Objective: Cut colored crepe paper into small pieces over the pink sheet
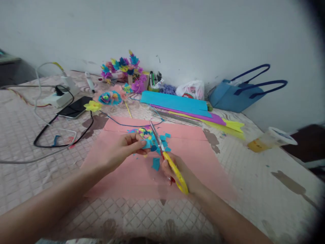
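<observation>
My left hand (pixel 131 143) pinches a small piece of blue paper (pixel 146 144) between thumb and fingers. In my right hand (pixel 175 166) is a pair of scissors (pixel 175 169) with a yellow and red handle, its blades pointing up and away just right of the blue piece. Under both hands lies a large pink paper sheet (pixel 122 183). Cut paper scraps (pixel 166 144), mostly blue with some yellow and purple, are heaped on it around the blades. One larger blue scrap (pixel 156 164) rests nearer to me, left of my right hand.
Behind the sheet lie folded blue paper (pixel 175 101) and yellow paper (pixel 232 126). Paper flowers (pixel 122 66) stand at the back; a yellow flower (pixel 92 106) lies by a phone (pixel 74 107) and cables. At right are a blue bag (pixel 228 96) and a plastic cup (pixel 266 140).
</observation>
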`<state>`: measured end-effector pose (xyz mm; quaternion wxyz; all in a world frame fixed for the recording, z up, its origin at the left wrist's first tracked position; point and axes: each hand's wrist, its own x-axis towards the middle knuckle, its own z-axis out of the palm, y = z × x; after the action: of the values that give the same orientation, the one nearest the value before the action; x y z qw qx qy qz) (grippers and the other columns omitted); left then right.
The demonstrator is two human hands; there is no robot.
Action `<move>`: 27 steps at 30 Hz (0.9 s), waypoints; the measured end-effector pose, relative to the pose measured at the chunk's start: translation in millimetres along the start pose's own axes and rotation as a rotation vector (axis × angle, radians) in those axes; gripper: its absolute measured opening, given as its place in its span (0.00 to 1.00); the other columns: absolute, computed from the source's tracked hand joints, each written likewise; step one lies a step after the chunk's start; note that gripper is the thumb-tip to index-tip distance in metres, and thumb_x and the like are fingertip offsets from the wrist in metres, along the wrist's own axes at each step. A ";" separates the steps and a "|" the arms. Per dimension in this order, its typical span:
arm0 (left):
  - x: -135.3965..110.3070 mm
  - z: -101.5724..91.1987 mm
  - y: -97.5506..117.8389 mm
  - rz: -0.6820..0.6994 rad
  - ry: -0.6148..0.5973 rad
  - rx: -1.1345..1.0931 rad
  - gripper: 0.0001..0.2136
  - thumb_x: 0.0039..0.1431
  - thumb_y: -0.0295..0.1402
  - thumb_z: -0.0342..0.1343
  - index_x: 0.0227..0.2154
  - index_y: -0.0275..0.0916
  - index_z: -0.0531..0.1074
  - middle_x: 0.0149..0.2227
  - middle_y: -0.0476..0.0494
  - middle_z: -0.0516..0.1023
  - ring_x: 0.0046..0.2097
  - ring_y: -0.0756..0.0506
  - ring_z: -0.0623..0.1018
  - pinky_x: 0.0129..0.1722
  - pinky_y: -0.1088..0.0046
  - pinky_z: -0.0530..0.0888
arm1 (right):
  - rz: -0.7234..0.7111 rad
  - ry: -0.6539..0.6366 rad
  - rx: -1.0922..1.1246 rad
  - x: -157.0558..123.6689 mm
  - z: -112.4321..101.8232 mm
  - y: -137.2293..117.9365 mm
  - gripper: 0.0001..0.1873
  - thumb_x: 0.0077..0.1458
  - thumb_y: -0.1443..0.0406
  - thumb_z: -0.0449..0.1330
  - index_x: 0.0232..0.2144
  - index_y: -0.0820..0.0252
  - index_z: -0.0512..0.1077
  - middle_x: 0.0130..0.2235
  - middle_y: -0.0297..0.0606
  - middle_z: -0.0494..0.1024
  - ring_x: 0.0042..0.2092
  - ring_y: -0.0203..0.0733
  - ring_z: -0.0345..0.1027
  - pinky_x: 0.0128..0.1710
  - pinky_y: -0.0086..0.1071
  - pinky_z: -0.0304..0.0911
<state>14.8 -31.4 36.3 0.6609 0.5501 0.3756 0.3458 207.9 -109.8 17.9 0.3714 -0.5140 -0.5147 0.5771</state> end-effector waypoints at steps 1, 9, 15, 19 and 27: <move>-0.3 -1.0 2.5 0.007 0.014 0.009 0.10 0.54 0.37 0.61 0.26 0.37 0.69 0.28 0.47 0.80 0.33 0.47 0.80 0.40 0.68 0.76 | -0.018 0.018 -0.036 -0.5 0.9 -1.0 0.24 0.47 0.45 0.62 0.24 0.56 0.58 0.22 0.26 0.58 0.21 0.30 0.49 0.16 0.24 0.51; -1.7 -9.6 10.1 0.075 0.099 0.057 0.11 0.54 0.38 0.61 0.27 0.37 0.67 0.30 0.45 0.82 0.38 0.42 0.82 0.43 0.64 0.76 | -0.078 0.056 -0.229 -0.6 -0.8 -0.4 0.16 0.50 0.55 0.62 0.25 0.57 0.60 0.25 0.30 0.61 0.25 0.33 0.52 0.21 0.26 0.49; -1.0 -10.0 10.2 0.070 0.094 0.011 0.11 0.54 0.35 0.61 0.26 0.37 0.66 0.31 0.46 0.81 0.35 0.45 0.82 0.41 0.67 0.78 | -0.084 0.025 -0.240 -3.1 -3.0 -3.6 0.14 0.51 0.56 0.59 0.24 0.56 0.60 0.22 0.30 0.62 0.24 0.33 0.51 0.20 0.27 0.47; -1.2 -10.3 10.6 0.071 0.094 0.001 0.10 0.55 0.35 0.61 0.27 0.37 0.66 0.30 0.47 0.81 0.35 0.46 0.82 0.39 0.69 0.78 | -0.100 0.037 -0.228 -1.8 -4.4 0.9 0.14 0.51 0.56 0.60 0.24 0.57 0.61 0.23 0.30 0.63 0.24 0.33 0.52 0.21 0.27 0.49; 0.3 -12.6 7.6 0.095 0.067 -0.006 0.10 0.57 0.35 0.60 0.26 0.37 0.67 0.28 0.48 0.81 0.34 0.48 0.82 0.40 0.71 0.78 | -0.084 0.000 -0.237 -1.1 -4.9 5.4 0.13 0.55 0.54 0.56 0.28 0.57 0.63 0.25 0.31 0.66 0.26 0.35 0.57 0.24 0.27 0.53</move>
<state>3.6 -24.1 42.4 0.6323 0.5537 0.3698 0.3960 213.5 -110.8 13.2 0.3322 -0.5322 -0.6003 0.4960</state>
